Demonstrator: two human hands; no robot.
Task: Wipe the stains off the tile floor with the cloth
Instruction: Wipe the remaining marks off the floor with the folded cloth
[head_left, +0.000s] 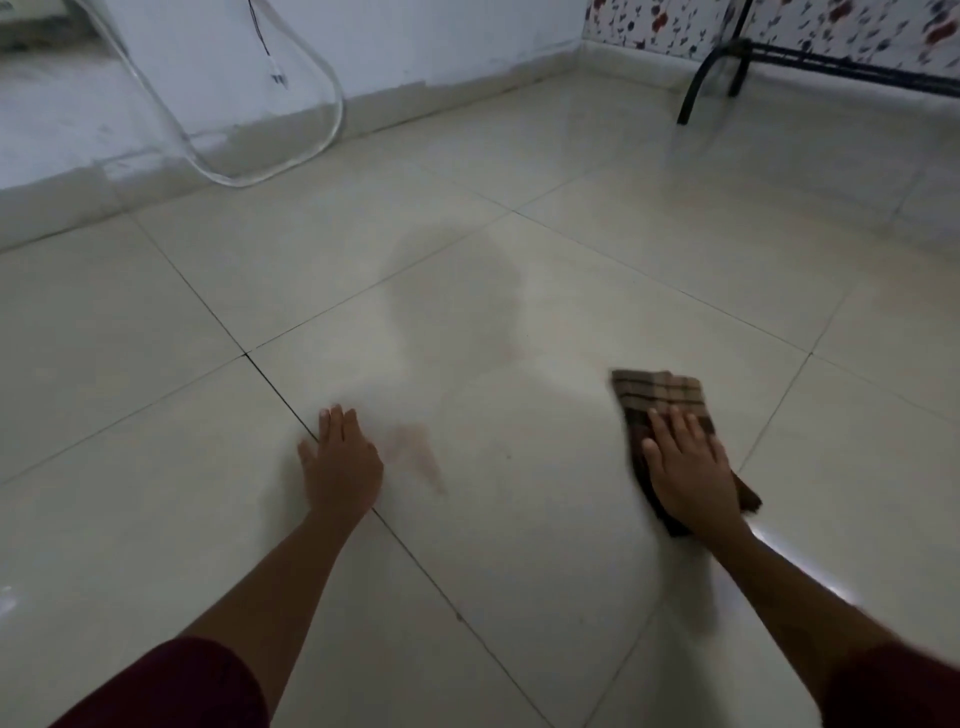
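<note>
Right hand (688, 467), fingers flat, presses my cloth (662, 397) to the floor (156, 467) for wiping, while left hand (340, 465), spread flat, braces me beside 1 reddish stain (415, 452).

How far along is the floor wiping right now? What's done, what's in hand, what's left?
Done: hard to tell; the tile floor shows a dull smear in the middle that may be wiped or wet. In hand: the right hand presses the plaid cloth flat on the tile, blurred. Left: a reddish stain beside the left hand, which rests flat on the floor, apart from the cloth.
</note>
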